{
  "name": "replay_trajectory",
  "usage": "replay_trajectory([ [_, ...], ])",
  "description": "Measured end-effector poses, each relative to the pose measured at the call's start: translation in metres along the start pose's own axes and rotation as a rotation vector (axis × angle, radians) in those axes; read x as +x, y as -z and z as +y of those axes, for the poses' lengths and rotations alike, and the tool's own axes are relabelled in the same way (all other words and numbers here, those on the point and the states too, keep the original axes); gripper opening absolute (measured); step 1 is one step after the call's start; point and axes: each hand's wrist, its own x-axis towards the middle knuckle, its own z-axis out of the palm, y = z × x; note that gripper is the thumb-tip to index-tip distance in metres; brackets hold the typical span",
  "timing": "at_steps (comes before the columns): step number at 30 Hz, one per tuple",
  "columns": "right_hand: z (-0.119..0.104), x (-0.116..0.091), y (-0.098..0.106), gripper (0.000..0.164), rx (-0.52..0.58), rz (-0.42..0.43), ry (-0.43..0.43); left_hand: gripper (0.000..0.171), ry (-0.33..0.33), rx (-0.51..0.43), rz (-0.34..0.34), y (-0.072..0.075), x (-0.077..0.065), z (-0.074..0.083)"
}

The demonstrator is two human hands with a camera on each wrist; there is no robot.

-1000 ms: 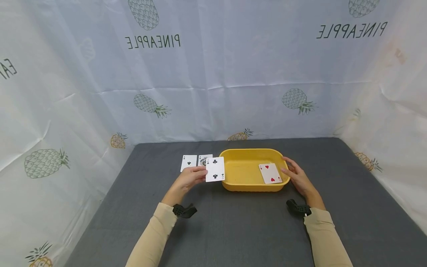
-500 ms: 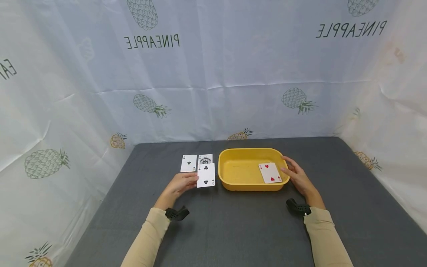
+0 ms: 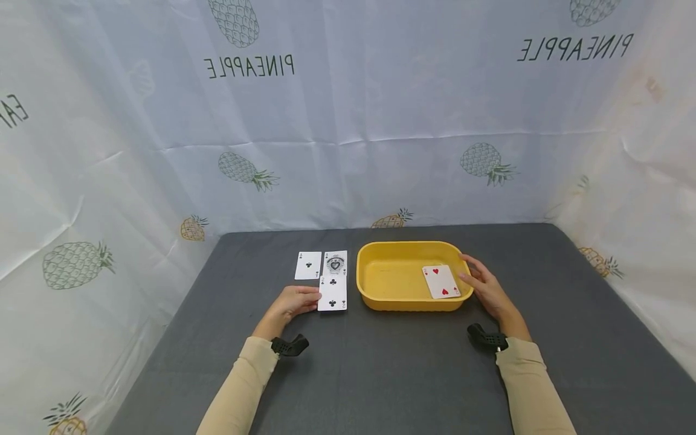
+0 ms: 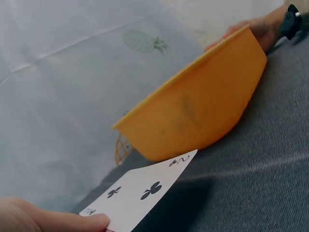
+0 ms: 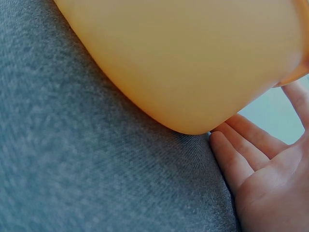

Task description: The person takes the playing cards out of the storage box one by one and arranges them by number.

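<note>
Between thumb and fingers my left hand pinches the left edge of a two of clubs playing card. Its top edge meets the bottom of a card with an ornate black emblem. In the left wrist view the two of clubs slants, with a dark shadow beside it on the cloth. An ace of clubs lies left of the emblem card. My right hand touches the right end of a yellow tray; its fingers stretch along the tray's outside.
Inside the tray, toward its right end, lies a two of hearts. Grey cloth covers the table. Behind and at the sides hangs a white curtain printed with pineapples.
My left hand has carried the two of clubs left and toward me, away from the tray's left edge to below the emblem card. My right hand and the tray have stayed in place.
</note>
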Motion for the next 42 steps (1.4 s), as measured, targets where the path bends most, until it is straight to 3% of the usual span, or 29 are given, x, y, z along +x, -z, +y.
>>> replay_trajectory([
  [9, 0.002, 0.001, 0.001, 0.061, 0.011, -0.001, 0.006, 0.035, -0.018, 0.096, 0.009, 0.000, 0.003, 0.001],
  [19, 0.004, 0.001, 0.002, 0.060, 0.003, -0.010, 0.012, 0.026, -0.043, 0.155, 0.129, -0.006, 0.003, 0.003],
  [26, 0.004, 0.001, 0.002, 0.059, 0.005, -0.007, 0.032, 0.021, -0.096, 0.169, 0.175, -0.009, 0.003, 0.004],
  [35, 0.004, 0.002, 0.002, 0.058, 0.001, -0.018, 0.055, 0.018, -0.102, 0.235, 0.246, -0.010, 0.004, 0.003],
  [42, 0.004, 0.002, 0.001, 0.060, -0.002, -0.013, 0.039, 0.016, -0.112, 0.237, 0.257, -0.010, 0.003, 0.003],
])
